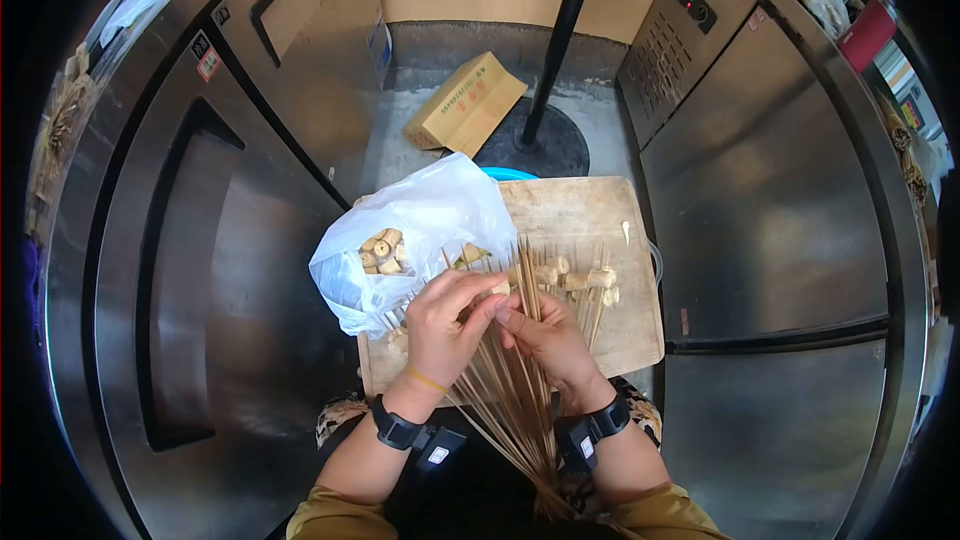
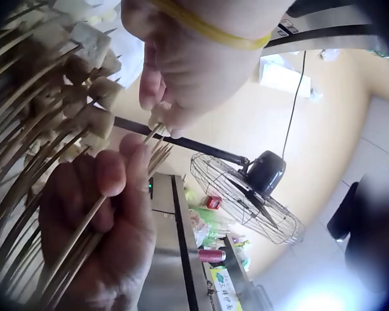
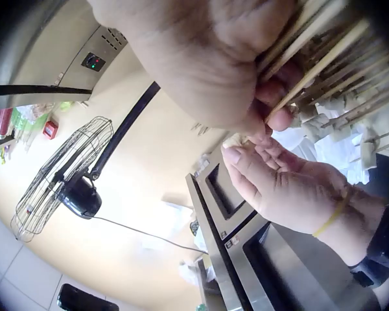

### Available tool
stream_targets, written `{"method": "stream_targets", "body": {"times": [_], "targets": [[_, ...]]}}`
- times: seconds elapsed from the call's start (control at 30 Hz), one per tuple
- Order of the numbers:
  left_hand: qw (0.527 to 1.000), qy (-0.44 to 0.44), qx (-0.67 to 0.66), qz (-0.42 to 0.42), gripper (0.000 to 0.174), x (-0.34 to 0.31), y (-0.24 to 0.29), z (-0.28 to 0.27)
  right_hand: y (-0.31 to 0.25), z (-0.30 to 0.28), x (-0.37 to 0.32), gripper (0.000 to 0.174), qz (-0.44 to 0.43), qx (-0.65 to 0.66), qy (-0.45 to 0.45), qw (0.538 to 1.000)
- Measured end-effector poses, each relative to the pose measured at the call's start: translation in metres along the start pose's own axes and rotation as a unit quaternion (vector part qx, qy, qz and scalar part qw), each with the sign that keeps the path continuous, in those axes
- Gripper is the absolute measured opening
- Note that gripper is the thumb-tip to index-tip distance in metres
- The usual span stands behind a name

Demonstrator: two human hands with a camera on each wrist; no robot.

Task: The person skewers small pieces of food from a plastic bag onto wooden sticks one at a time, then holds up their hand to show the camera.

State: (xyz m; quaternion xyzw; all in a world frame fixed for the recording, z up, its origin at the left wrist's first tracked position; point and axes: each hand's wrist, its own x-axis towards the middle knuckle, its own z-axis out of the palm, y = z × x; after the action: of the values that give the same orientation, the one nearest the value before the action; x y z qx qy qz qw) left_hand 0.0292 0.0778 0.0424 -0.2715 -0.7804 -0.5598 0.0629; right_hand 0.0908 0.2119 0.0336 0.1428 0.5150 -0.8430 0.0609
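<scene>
Between the thumb and fingers of my left hand [image 1: 440, 325] is a small pale chunk of food [image 2: 157, 120], mostly covered by the fingers. My right hand [image 1: 560, 345] grips a bundle of thin wooden skewers [image 1: 515, 390] that fans down toward the lap. Its thumb and finger pinch one skewer [image 2: 91, 217], whose upper end meets the chunk. Both hands come together over a wooden cutting board [image 1: 570, 205]. Skewered pale chunks [image 1: 600, 278] lie on the board's right side. At its left, a white plastic bag [image 1: 450, 195] stands open, with cut cylindrical chunks [image 1: 382, 252] inside.
Steel cabinets with doors flank both sides, the left one [image 1: 215, 270] and the right one [image 1: 770, 190] close by. Beyond the board are a cardboard box [image 1: 468, 100] and a fan's black pole [image 1: 562, 45] on a round base. A blue rim [image 1: 508, 174] shows behind the board.
</scene>
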Motion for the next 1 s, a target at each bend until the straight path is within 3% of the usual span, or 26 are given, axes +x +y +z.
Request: {"method": "stream_targets", "body": {"times": [0.2, 0.27, 0.33, 0.43, 0.53, 0.63, 0.73, 0.83, 0.93, 1.0], "targets": [[1.0, -0.029, 0.009, 0.005, 0.017, 0.003, -0.008, -0.002, -0.002, 0.002, 0.0, 0.005, -0.004, -0.059, 0.035, 0.998], [0.997, 0.024, -0.065, -0.032, 0.015, 0.007, -0.008, -0.01, -0.006, 0.004, -0.002, 0.011, -0.063, -0.094, 0.061, 0.992], [0.984, 0.102, -0.122, -0.086, 0.009, 0.012, -0.027, -0.02, -0.013, -0.001, -0.008, 0.014, -0.035, -0.08, 0.086, 0.992], [0.976, 0.119, 0.031, -0.18, 0.009, 0.022, -0.063, -0.052, -0.02, -0.007, -0.011, 0.017, -0.028, -0.042, 0.082, 0.995], [0.928, -0.03, 0.322, -0.182, 0.009, 0.019, -0.087, -0.065, -0.02, -0.013, -0.012, 0.016, -0.037, -0.027, 0.052, 0.998], [0.897, -0.05, 0.394, -0.196, 0.01, 0.015, -0.1, -0.059, -0.029, -0.012, -0.016, 0.015, -0.033, 0.097, 0.022, 0.994], [0.903, -0.058, 0.392, -0.168, 0.01, 0.012, -0.109, -0.054, -0.029, -0.033, -0.019, 0.015, -0.029, 0.141, -0.076, 0.987], [0.876, -0.129, 0.42, -0.199, 0.014, 0.017, -0.103, -0.053, -0.031, -0.03, -0.021, 0.016, -0.002, 0.098, -0.079, 0.992], [0.896, -0.079, 0.4, -0.177, 0.016, 0.023, -0.08, -0.054, -0.031, -0.023, -0.017, 0.014, 0.025, 0.094, -0.063, 0.993], [0.969, -0.042, 0.176, -0.171, 0.016, 0.025, -0.073, -0.058, -0.027, -0.023, -0.013, 0.008, 0.038, 0.1, -0.049, 0.993]]}}
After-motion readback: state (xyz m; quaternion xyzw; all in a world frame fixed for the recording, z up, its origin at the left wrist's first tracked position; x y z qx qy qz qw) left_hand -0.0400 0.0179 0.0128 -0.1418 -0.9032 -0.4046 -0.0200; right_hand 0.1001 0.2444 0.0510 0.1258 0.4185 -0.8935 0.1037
